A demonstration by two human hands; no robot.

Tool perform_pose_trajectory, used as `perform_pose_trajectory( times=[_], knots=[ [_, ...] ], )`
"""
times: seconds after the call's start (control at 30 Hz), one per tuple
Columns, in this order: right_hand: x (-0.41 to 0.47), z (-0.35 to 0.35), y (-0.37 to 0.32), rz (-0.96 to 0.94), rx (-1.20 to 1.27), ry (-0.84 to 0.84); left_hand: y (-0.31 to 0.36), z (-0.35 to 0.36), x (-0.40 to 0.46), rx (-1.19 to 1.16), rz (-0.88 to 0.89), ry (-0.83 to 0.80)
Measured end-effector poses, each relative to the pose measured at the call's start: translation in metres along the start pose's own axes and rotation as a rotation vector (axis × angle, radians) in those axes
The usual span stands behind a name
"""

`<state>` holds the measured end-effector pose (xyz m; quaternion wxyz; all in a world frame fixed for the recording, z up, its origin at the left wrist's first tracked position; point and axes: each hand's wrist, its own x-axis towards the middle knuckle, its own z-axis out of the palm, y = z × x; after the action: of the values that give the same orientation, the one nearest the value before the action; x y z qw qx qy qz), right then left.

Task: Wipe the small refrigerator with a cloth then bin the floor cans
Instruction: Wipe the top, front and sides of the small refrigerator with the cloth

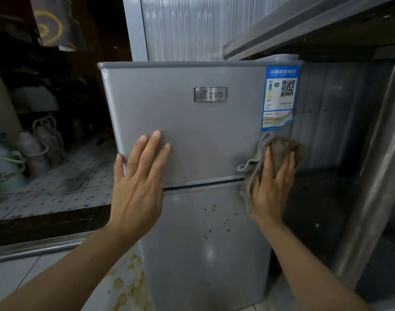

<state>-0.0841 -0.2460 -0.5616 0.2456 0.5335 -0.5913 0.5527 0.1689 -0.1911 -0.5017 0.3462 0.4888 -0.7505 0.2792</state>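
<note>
A small grey two-door refrigerator stands in front of me, with a metal badge and a blue energy label on its upper door. My left hand lies flat with straight fingers on the lower left of the upper door. My right hand presses a grey-brown cloth against the upper door's lower right corner, just below the label. Brown specks dot the lower door. No cans are in view.
A steel counter leg and shelf stand close on the right. To the left, a step leads down into a dark room with several thermos flasks on a speckled floor. Yellowish stains mark the tile beside the fridge's base.
</note>
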Motion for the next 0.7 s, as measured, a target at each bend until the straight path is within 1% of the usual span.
perform_pose_trajectory(
  times=[0.1, 0.13, 0.17, 0.2, 0.27, 0.33, 0.37, 0.4, 0.43, 0.53, 0.57, 0.63, 0.7],
  knots=[
    [0.007, 0.004, -0.013, 0.299, 0.066, 0.030, -0.001, 0.002, 0.000, 0.002, 0.011, 0.011],
    [0.005, 0.006, -0.021, 0.377, 0.076, 0.040, -0.002, 0.004, 0.000, 0.002, 0.015, 0.015],
    [0.001, 0.007, -0.030, 0.401, 0.077, 0.045, -0.002, 0.005, -0.001, 0.002, 0.014, 0.018],
    [-0.007, 0.008, -0.042, 0.364, 0.076, 0.044, -0.003, 0.005, -0.003, -0.002, -0.001, 0.024],
    [-0.028, 0.011, -0.061, 0.147, 0.076, 0.031, -0.003, 0.006, -0.008, -0.019, -0.072, 0.045],
    [-0.041, 0.010, -0.063, -0.048, 0.079, -0.018, -0.002, 0.006, -0.014, -0.026, -0.144, 0.066],
    [-0.039, 0.008, -0.054, -0.099, 0.073, -0.040, -0.002, 0.006, -0.016, -0.022, -0.172, 0.068],
    [-0.034, 0.006, -0.041, -0.111, 0.054, -0.041, -0.004, 0.007, -0.019, -0.020, -0.196, 0.065],
    [-0.028, 0.004, -0.028, -0.068, 0.048, -0.028, -0.006, 0.008, -0.022, -0.022, -0.218, 0.065],
    [-0.005, 0.002, -0.007, 0.255, 0.126, 0.020, -0.011, 0.011, -0.034, -0.059, -0.276, 0.052],
    [-0.002, 0.004, -0.009, 0.320, 0.131, 0.045, -0.010, 0.013, -0.038, -0.082, -0.285, 0.033],
    [-0.006, 0.008, -0.021, 0.340, 0.124, 0.070, -0.008, 0.016, -0.042, -0.136, -0.299, 0.005],
    [-0.021, 0.012, -0.033, 0.266, 0.127, 0.047, -0.006, 0.018, -0.041, -0.170, -0.309, 0.003]
  ],
)
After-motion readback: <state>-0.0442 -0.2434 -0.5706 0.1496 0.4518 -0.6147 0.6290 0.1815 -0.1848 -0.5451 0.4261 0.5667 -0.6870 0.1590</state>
